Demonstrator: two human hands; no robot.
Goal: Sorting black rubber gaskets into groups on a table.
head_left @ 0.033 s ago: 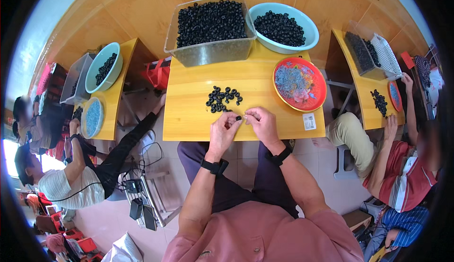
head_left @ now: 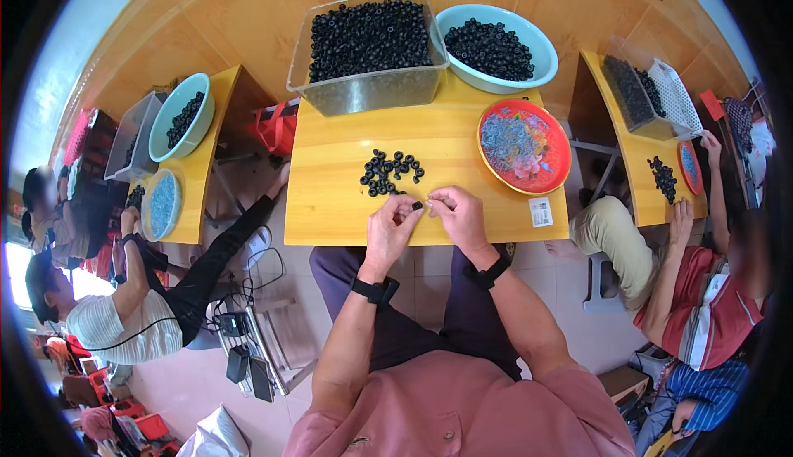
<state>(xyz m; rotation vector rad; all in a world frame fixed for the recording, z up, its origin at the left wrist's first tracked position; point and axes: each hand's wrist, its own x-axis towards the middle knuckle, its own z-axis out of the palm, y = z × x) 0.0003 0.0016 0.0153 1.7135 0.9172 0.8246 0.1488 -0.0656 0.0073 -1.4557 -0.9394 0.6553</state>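
Over the near edge of the yellow table (head_left: 339, 213), my left hand (head_left: 388, 230) pinches a small black ring-shaped part (head_left: 417, 206) between thumb and fingertip. My right hand (head_left: 459, 219) is closed in a pinch just right of that part. Something tiny and pale may show at its fingertips, too small to name. A loose pile of similar black parts (head_left: 382, 186) lies on the table beyond my left hand. To the right sits a red round tray (head_left: 552, 172) with a flower pattern, holding many thin blue-grey pieces (head_left: 505, 139).
At the table's back stand a clear plastic bin (head_left: 363, 98) and a light-blue basin (head_left: 491, 85), both full of black parts. A white label (head_left: 540, 212) lies by the right edge. People sit at side tables (head_left: 194, 201) on both sides. A wheeled metal stand (head_left: 268, 350) with cables is at left.
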